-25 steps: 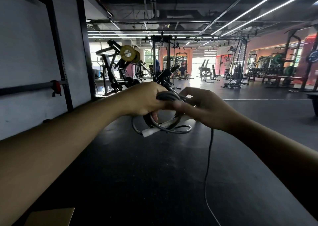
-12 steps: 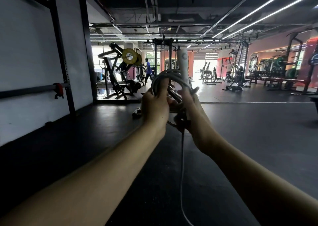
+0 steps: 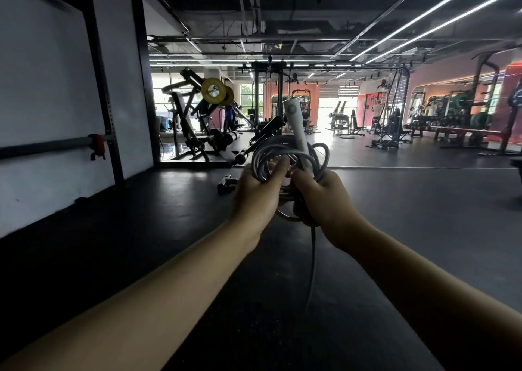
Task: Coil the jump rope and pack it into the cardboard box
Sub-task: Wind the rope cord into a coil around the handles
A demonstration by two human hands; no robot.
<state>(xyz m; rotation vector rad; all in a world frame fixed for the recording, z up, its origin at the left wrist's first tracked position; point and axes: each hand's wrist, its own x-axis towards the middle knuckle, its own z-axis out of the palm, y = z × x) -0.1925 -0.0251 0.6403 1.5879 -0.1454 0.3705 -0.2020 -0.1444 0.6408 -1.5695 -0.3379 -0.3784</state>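
Hands meet at arm's length over the gym floor (image 3: 395, 201): left hand (image 3: 258, 192) and right hand (image 3: 320, 198) both clamp the coiled jump rope (image 3: 285, 156). Its white handle (image 3: 295, 122) points to 12 o'clock; the loose tail (image 3: 312, 263) hangs toward 6 o'clock, beneath the right hand, likely next to be wound in. No cardboard box shows.

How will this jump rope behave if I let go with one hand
The jump rope looks springy: its loops bulge between the left hand and right hand, so they would probably spring open. The hanging tail looks limp and may swing.
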